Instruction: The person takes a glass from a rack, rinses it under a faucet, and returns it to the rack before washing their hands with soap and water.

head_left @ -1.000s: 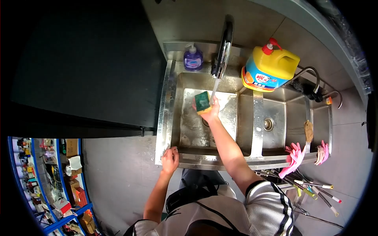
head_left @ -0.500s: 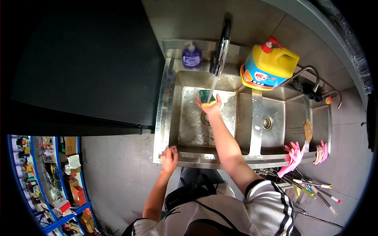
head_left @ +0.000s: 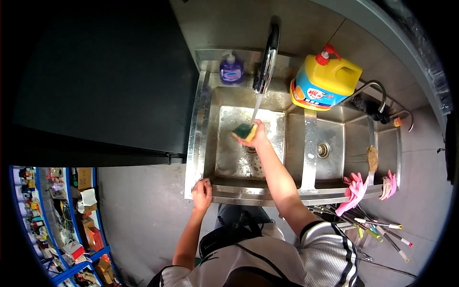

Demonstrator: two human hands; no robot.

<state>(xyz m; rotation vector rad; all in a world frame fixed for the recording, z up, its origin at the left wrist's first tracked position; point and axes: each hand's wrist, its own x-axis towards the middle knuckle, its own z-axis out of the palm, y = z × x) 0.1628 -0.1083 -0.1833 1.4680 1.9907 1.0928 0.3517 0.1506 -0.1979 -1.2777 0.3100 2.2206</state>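
- A right hand (head_left: 258,136) closes its fingers around a green-and-yellow sponge (head_left: 244,130) under water running from the faucet (head_left: 267,57), over the left basin of a steel sink (head_left: 306,148).
- At seven o'clock from the sponge, the left hand (head_left: 202,193) curls over the sink's front corner.
- A purple soap bottle (head_left: 231,70) stands at eleven o'clock, a yellow detergent jug (head_left: 325,79) at two, pink gloves (head_left: 353,191) at four.
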